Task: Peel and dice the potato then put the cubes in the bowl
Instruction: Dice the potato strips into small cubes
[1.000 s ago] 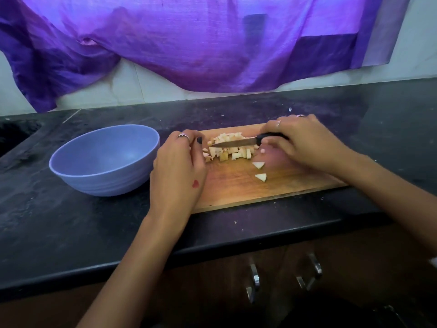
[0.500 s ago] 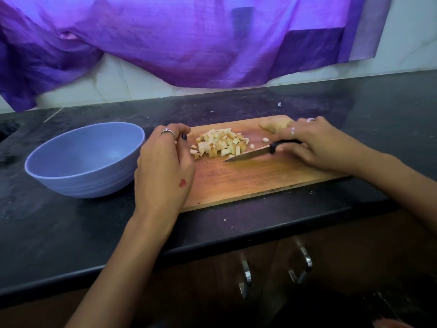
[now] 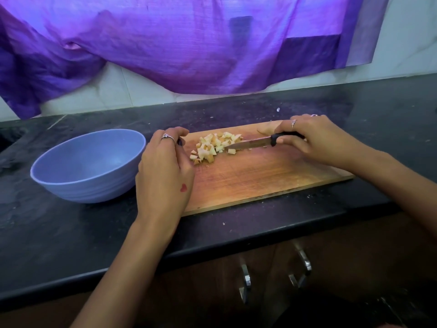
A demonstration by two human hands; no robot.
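A pile of pale potato cubes lies on the far left part of the wooden cutting board. My right hand grips the black handle of a knife, whose blade lies flat on the board with its tip against the right side of the pile. My left hand covers the board's left end, its fingers curled down over the far left corner, just left of the cubes. A larger pale potato piece sits at the board's far edge, partly hidden by my right hand. The blue bowl stands empty left of the board.
The board and bowl sit on a black stone counter. A purple cloth hangs on the tiled wall behind. Cabinet handles show below the counter's front edge. Small crumbs lie on the counter.
The knife has swept the stray cubes leftward into the pile and its tip now rests against the pile's right side. My left hand has stayed at the board's left end.
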